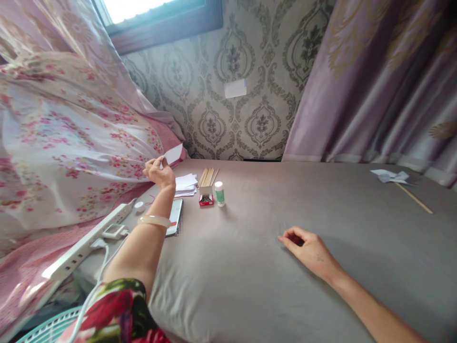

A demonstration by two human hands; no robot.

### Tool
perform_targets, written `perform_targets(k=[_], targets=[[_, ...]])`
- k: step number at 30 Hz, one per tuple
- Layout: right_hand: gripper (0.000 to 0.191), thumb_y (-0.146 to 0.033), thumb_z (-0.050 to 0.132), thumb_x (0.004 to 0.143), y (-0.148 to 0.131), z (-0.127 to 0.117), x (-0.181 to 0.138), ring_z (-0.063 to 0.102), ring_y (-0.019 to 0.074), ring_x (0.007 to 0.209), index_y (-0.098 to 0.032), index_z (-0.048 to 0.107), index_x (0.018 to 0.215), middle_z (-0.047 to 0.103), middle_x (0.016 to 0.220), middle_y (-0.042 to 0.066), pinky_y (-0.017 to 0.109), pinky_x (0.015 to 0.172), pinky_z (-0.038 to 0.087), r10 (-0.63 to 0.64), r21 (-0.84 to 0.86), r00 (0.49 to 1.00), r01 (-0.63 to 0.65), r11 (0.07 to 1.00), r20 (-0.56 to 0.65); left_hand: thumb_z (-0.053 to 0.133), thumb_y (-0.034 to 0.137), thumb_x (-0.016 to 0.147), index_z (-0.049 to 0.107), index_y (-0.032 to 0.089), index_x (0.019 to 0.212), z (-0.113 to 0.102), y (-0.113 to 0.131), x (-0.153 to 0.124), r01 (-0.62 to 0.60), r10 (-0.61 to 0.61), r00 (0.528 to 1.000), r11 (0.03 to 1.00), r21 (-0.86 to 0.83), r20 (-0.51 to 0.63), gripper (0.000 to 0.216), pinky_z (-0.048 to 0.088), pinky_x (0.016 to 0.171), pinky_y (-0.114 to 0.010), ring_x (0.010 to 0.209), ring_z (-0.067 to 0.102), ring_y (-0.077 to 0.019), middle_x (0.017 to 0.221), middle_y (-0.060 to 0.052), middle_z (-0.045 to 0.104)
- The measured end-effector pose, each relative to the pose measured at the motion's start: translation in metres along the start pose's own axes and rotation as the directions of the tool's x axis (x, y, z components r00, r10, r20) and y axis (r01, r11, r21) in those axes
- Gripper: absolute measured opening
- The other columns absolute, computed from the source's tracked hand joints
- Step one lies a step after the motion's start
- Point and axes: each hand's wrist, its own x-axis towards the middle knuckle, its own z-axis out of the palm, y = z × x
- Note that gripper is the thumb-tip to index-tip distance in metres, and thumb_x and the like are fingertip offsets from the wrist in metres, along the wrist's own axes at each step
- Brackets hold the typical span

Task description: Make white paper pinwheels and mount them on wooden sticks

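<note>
My L hand [159, 172] is raised at the far left, thumb & fingers pinching a white sheet [173, 155] by its near edge, just above the paper stack [186, 185]. The sheet looks flat, no folds visible, so I'd call this pc. unstarted. My R hand [309, 247] is low over the gray cover [243, 276], right of center, fingers curled loosely toward the thumb; no sizable item in it, but can't tell if the tips meet or have a tiny bit btwn them.

Done, as far as I can see: 1 pc. A folded paper shape [389, 176] sits at the end of a wooden stick [414, 197], far right, well apart from the rest; looks assembled, though how it's fixed is too small to tell.

Left: most of it, I'd judge. The stack has several sheets, look unfolded. Loose sticks [207, 177] lie in a bunch just right of it, no paper on any. Near them, a small red box [206, 202] is open w/ dark bits inside, too small to ID; the white bottle [219, 194] w/ green label stands upright beside it, cap on. Phone [176, 216] lies nearer me, partly behind my L forearm.
</note>
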Motion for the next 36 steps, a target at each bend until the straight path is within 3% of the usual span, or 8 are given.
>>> perform_targets(k=[3, 6, 9, 17, 23, 28, 32, 36], targets=[[0.034, -0.052, 0.058, 0.076, -0.001, 0.0, 0.0, 0.056, 0.0148, 0.057, -0.02, 0.061, 0.064, 0.061, 0.06, 0.001, 0.025, 0.056, 0.044, 0.005, 0.012, 1.0, -0.005, 1.0, -0.015, 0.049, 0.027, 0.086, 0.06, 0.013, 0.082, 0.001, 0.023, -0.009, 0.006, -0.01, 1.0, 0.991, -0.131, -0.023, 0.018, 0.043, 0.092, -0.034, 0.101, 0.056, -0.0196, 0.092, -0.004, 0.063], [0.035, -0.054, 0.059, 0.075, -0.004, -0.001, -0.001, 0.055, 0.0151, 0.056, -0.02, 0.062, 0.065, 0.062, 0.06, 0.001, 0.026, 0.056, 0.044, 0.01, 0.046, 0.998, -0.008, 0.999, -0.061, 0.044, 0.039, 0.086, 0.049, 0.018, 0.066, 0.004, 0.045, -0.037, 0.067, -0.049, 0.996, 0.956, -0.284, 0.069, 0.03, 0.048, 0.059, -0.026, 0.064, 0.061, -0.015, 0.058, 0.002, 0.053], [0.035, -0.054, 0.06, 0.073, -0.005, -0.004, 0.0, 0.057, 0.0166, 0.061, -0.02, 0.062, 0.066, 0.064, 0.063, 0.003, 0.028, 0.062, 0.046, 0.01, 0.091, 0.989, 0.004, 0.996, -0.149, 0.054, 0.047, 0.075, 0.043, 0.02, 0.067, 0.002, 0.069, -0.077, 0.238, -0.081, 0.96, 0.74, -0.629, 0.268, 0.031, 0.046, 0.051, -0.021, 0.068, 0.067, -0.0158, 0.06, 0.003, 0.051], [0.037, -0.055, 0.065, 0.069, -0.007, -0.022, 0.006, 0.056, 0.017, 0.062, -0.019, 0.061, 0.065, 0.063, 0.064, 0.004, 0.029, 0.063, 0.046, 0.108, 0.261, 0.951, -0.029, 0.965, -0.291, 0.068, 0.05, 0.064, 0.042, 0.021, 0.068, -0.007, 0.105, -0.172, 0.644, -0.041, 0.692, 0.486, -0.591, 0.72, 0.04, 0.05, 0.052, -0.021, 0.077, 0.071, -0.0217, 0.06, 0.004, 0.051], [0.048, -0.066, 0.068, 0.061, -0.011, -0.031, 0.008, 0.053, 0.0144, 0.058, -0.018, 0.061, 0.066, 0.061, 0.062, 0.002, 0.027, 0.057, 0.045, 0.218, 0.457, 0.937, -0.073, 0.887, -0.273, 0.057, 0.061, 0.073, 0.047, 0.021, 0.074, -0.002, 0.119, -0.217, 0.75, -0.019, 0.514, 0.494, -0.439, 0.857, 0.042, 0.057, 0.068, -0.03, 0.085, 0.071, -0.0232, 0.07, -0.004, 0.062], [0.062, -0.077, 0.048, 0.072, -0.012, -0.044, 0.009, 0.055, 0.0137, 0.055, -0.017, 0.066, 0.076, 0.066, 0.071, 0.007, 0.024, 0.049, 0.044, 0.362, 0.715, 0.931, -0.216, 0.665, -0.054, 0.037, 0.07, 0.078, 0.054, 0.02, 0.07, -0.002, 0.134, -0.236, 0.748, 0.095, 0.393, 0.545, -0.379, 0.914, 0.054, 0.057, 0.078, -0.035, 0.089, 0.07, -0.0249, 0.081, -0.012, 0.069], [0.075, -0.073, 0.021, 0.085, -0.012, -0.059, 0.011, 0.056, 0.0128, 0.05, -0.014, 0.067, 0.076, 0.069, 0.072, 0.012, 0.023, 0.041, 0.038, 0.429, 0.821, 0.893, -0.346, 0.454, 0.139, 0.051, 0.053, 0.074, 0.061, 0.018, 0.07, -0.002, 0.142, -0.251, 0.673, 0.152, 0.399, 0.621, -0.401, 0.904, 0.036, 0.054, 0.078, -0.033, 0.091, 0.067, -0.0242, 0.087, -0.012, 0.071], [0.05, -0.064, 0.052, 0.079, -0.007, -0.064, 0.013, 0.048, 0.0102, 0.045, -0.015, 0.064, 0.072, 0.065, 0.061, 0.006, 0.021, 0.036, 0.027, 0.455, 0.832, 0.886, -0.317, 0.454, 0.09, 0.052, 0.025, 0.066, 0.066, 0.019, 0.076, 0.0, 0.148, -0.267, 0.583, 0.253, 0.348, 0.696, -0.42, 0.903, 0.018, 0.052, 0.079, -0.031, 0.089, 0.066, -0.0215, 0.085, -0.006, 0.072]])
